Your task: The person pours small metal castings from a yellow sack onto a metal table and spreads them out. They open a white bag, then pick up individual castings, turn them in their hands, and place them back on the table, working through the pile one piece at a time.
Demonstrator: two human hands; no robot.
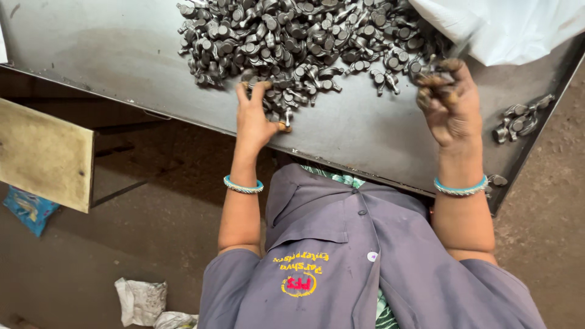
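A big heap of small grey metal parts [304,36] lies on a steel table [122,55]. My left hand [255,122] rests flat at the heap's near edge. Its fingers are stretched out over a few parts, and one part stands beside the thumb. My right hand [452,106] is at the heap's right side, fingers curled around one or more metal parts [434,78]. Both wrists wear turquoise bangles. My grey shirt fills the bottom of the view.
A white bag [506,30] lies on the table's far right corner. A small separate group of parts [521,119] sits near the right edge, and one part [496,180] at the rim. A wooden board [42,155], a blue packet [27,210] and crumpled paper [143,301] are at left, below the table.
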